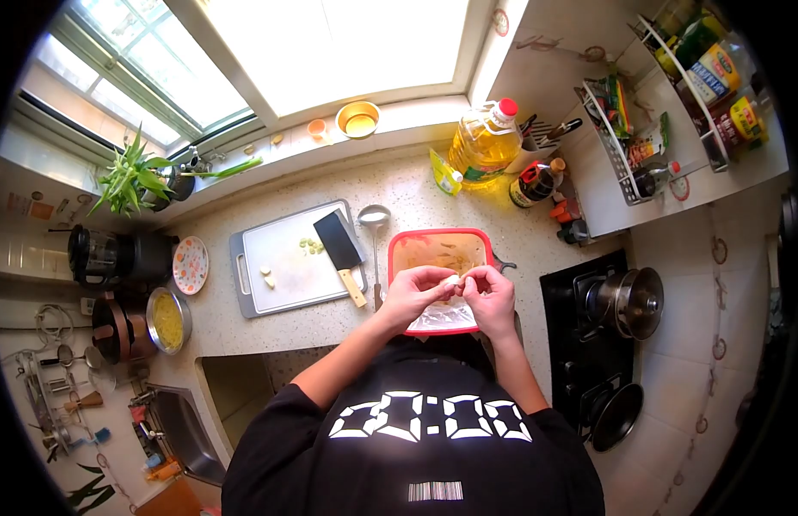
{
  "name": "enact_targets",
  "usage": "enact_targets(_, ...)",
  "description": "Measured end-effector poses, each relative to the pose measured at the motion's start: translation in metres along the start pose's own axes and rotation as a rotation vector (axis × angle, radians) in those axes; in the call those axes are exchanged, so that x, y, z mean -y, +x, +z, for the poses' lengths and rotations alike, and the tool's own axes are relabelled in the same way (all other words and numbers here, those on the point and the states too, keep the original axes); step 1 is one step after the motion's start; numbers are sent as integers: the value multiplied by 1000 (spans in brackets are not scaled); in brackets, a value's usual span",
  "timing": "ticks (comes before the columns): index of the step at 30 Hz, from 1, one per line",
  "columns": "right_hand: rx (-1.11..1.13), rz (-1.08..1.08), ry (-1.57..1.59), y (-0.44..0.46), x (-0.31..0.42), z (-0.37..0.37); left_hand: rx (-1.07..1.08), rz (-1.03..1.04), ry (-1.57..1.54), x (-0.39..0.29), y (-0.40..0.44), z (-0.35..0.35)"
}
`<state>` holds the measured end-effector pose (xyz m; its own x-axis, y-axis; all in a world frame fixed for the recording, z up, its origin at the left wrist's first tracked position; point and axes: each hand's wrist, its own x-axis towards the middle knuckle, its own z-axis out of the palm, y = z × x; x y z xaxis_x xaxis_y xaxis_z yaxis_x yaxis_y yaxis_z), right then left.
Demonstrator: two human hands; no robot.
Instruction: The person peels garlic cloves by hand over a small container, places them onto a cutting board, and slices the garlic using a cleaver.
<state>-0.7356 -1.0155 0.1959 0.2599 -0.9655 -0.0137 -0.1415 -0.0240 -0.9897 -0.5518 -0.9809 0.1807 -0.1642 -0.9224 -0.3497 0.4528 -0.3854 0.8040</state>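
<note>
Both my hands meet over a red-rimmed bin (439, 234) at the counter's edge, which holds brownish scraps and a clear plastic bag. Between their fingertips is a small whitish garlic clove (453, 280). My left hand (416, 291) pinches it from the left, and my right hand (490, 297) pinches it from the right. Left of the bin, a cutting board (278, 297) carries a cleaver (338, 242) with a wooden handle, chopped green pieces (311, 247) and a few pale garlic cloves (267, 277). A ladle (374, 217) lies between board and bin.
A large oil bottle (485, 146) and a dark sauce bottle (536, 182) stand at the back right. The black stove (579, 344) bears a lidded pot (635, 303) and a frying pan (618, 417). To the left are a spotted plate (191, 265), a metal bowl (169, 321) and a sink (188, 430).
</note>
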Motion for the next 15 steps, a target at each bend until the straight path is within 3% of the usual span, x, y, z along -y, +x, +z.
enact_targets(8,-162,-9,-53,9,-19,-15,-51,50,125,-12,-2,-16)
enact_targets(11,2,-2,-448,15,12,-21,-41,82,103,-14,-3,-22)
enact_targets(15,56,-51,-494,15,16,-13,-56,86,149,-17,-3,-25)
